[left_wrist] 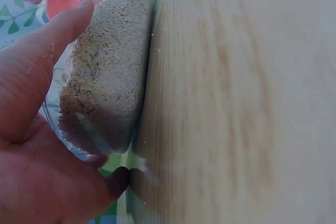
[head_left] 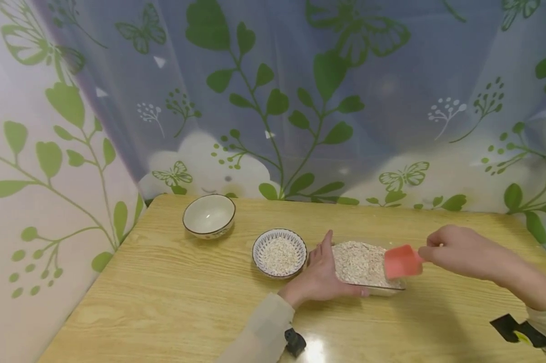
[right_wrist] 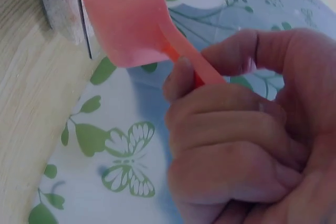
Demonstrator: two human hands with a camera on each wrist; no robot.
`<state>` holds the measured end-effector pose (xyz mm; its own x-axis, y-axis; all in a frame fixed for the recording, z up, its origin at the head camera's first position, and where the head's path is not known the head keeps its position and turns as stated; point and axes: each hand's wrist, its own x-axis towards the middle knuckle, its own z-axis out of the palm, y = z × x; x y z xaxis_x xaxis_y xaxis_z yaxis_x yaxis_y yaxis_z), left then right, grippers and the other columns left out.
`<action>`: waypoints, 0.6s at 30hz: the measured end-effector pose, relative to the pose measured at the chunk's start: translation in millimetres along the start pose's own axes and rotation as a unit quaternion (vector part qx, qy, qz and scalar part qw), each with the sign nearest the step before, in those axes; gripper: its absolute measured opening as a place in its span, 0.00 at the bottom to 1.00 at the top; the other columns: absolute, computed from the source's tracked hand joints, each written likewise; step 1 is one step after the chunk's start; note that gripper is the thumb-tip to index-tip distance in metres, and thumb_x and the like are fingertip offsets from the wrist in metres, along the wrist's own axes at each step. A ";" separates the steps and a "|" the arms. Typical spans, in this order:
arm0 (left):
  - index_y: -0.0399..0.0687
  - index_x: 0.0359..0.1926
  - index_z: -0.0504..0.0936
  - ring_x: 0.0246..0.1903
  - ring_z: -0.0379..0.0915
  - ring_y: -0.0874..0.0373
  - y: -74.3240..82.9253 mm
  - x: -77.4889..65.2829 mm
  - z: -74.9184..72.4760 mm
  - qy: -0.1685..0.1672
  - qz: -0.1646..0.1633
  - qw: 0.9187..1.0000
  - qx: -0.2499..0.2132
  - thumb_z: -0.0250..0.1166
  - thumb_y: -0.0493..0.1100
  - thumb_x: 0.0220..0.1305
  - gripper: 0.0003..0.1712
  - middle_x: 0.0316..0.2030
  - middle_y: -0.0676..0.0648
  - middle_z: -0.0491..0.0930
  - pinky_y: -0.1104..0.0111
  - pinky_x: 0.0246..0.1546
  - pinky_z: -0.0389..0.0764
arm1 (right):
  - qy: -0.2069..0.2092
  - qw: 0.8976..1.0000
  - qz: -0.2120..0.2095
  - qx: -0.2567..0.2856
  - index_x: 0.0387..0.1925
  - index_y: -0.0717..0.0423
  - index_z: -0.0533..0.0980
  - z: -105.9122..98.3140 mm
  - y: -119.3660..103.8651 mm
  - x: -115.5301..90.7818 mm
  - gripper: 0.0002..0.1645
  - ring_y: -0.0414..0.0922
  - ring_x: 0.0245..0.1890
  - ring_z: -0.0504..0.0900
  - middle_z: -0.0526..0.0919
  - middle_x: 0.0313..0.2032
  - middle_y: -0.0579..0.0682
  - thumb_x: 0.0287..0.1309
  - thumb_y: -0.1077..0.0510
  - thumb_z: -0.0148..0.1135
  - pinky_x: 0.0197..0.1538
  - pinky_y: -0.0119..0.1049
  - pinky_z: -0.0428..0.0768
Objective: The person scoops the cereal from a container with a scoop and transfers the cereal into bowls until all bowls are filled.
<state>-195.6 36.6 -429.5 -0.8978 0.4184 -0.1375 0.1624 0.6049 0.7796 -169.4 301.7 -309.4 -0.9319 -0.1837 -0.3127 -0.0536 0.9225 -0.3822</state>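
A clear rectangular container (head_left: 381,290) full of pale oat flakes (head_left: 359,259) stands on the table. My left hand (head_left: 320,277) holds it at its left end, thumb along the near side and fingers round the far side; the left wrist view shows the thumb (left_wrist: 71,22) against the wall. With its fingers curled round the handle, my right hand (head_left: 463,249) grips a pink scoop (head_left: 401,262) at the container's right end. The scoop's blade overlaps the oats in the head view. In the right wrist view the scoop (right_wrist: 123,19) is tilted beside the container's rim.
Left of the container sits a small patterned bowl (head_left: 257,263) with oat flakes in it. Farther back and left stands a larger white bowl (head_left: 209,214) with a dark rim. A curtain (head_left: 273,101) printed with leaves and butterflies hangs behind the wooden table (head_left: 164,297).
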 end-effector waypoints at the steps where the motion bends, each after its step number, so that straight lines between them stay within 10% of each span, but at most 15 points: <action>1: 0.62 0.82 0.30 0.81 0.42 0.43 0.1 -0.2 -0.2 0.001 0.001 1.000 -0.002 0.83 0.65 0.42 0.83 0.81 0.43 0.48 0.46 0.77 0.59 | 0.003 1.000 0.002 -0.004 0.18 0.45 0.60 0.8 -2.1 0.6 0.23 0.39 0.20 0.56 0.59 0.18 0.41 0.69 0.48 0.54 0.26 0.34 0.58; 18: 0.62 0.82 0.34 0.78 0.52 0.47 0.8 2.1 3.0 0.005 -0.007 0.999 -0.053 0.87 0.57 0.39 0.83 0.77 0.56 0.56 0.47 0.73 0.66 | -0.043 0.994 0.032 0.094 0.31 0.57 0.78 14.6 -2.0 15.3 0.17 0.37 0.15 0.49 0.62 0.19 0.43 0.68 0.51 0.50 0.18 0.29 0.57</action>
<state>-196.1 40.1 -431.1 -0.9034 0.4043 -0.1432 0.1070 0.5358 0.8375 -178.3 292.1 -326.1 -0.8967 -0.1625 -0.4117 0.0802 0.8551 -0.5122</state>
